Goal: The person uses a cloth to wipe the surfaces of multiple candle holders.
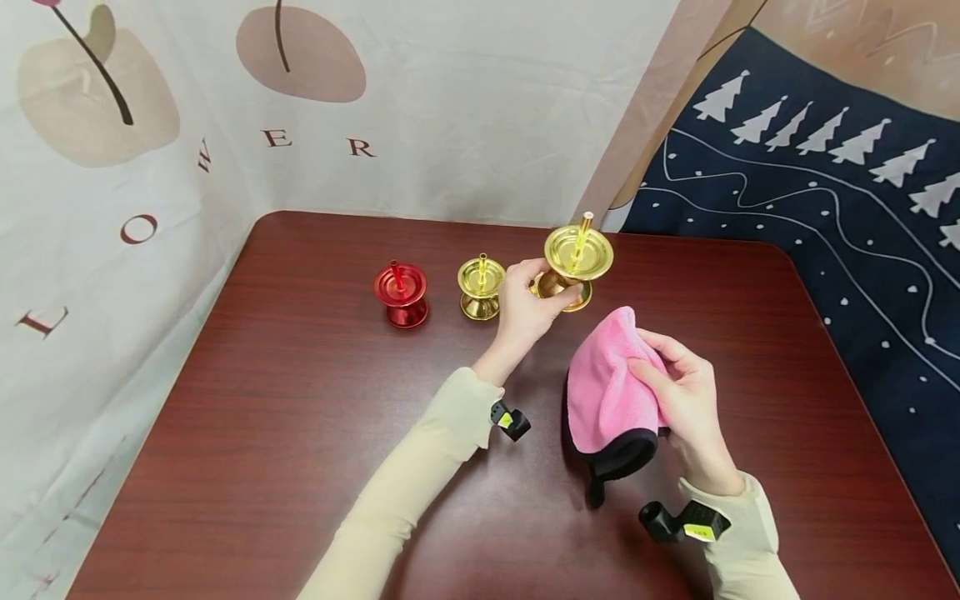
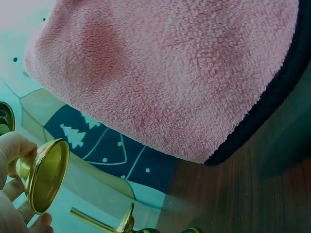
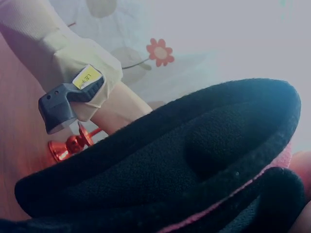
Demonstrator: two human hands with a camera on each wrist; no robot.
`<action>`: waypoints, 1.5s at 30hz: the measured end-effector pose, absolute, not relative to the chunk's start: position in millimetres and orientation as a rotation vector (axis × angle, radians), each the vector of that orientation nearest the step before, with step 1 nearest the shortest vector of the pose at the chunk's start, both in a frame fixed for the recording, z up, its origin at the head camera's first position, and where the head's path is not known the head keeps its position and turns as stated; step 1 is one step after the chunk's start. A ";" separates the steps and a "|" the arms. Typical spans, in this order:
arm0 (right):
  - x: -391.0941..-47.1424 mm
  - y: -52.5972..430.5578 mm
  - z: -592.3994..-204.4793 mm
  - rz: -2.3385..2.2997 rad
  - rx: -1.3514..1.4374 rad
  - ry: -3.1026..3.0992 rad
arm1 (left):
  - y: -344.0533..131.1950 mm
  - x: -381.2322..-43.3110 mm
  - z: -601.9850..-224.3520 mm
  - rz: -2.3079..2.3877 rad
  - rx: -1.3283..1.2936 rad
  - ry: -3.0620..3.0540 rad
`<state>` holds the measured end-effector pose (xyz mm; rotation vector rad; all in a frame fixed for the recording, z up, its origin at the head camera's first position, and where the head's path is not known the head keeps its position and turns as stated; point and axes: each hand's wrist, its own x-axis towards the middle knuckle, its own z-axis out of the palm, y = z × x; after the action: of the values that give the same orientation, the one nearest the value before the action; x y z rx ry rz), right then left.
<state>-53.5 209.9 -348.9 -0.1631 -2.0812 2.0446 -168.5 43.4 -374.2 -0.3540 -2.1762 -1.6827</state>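
My left hand [image 1: 525, 304] grips a gold candle holder [image 1: 579, 252] by its lower part, near the table's far edge. The holder has a wide dish and a thin upright tube. Its hollow base [image 2: 50, 177] shows in the left wrist view, so it is lifted off the table. Lower right, my right hand [image 1: 686, 400] pinches a fuzzy pink cloth [image 1: 611, 387] with a black border between thumb and fingers. The cloth hangs apart from the candle holder. Its black side [image 3: 146, 160] fills much of the right wrist view.
A smaller gold candle holder [image 1: 481, 287] stands just left of my left hand. Farther left stands a red candle holder [image 1: 401, 292]. All are on a dark reddish-brown table [image 1: 300, 400]. A pale printed curtain [image 1: 465, 108] and a dark blue tree-patterned cloth [image 1: 825, 208] hang behind.
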 end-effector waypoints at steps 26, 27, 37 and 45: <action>-52.5 230.1 -354.7 2.132 -0.370 -1.870 | 103.2 -179.9 -388.1 -1.432 -0.394 -2.384; -52.5 230.5 -355.0 2.128 -0.374 -1.871 | 104.9 -180.2 -389.4 -1.417 -0.391 -2.393; -52.1 234.7 -356.7 2.110 -0.389 -1.885 | 118.5 -183.1 -404.7 -1.390 -0.419 -2.409; -51.1 236.6 -356.9 2.112 -0.414 -1.890 | 124.4 -183.3 -415.1 -1.359 -0.413 -2.495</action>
<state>-51.1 236.6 -356.9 -0.4138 -1.8903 2.1121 -183.3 124.4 -415.1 -0.4134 -2.4948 -1.3588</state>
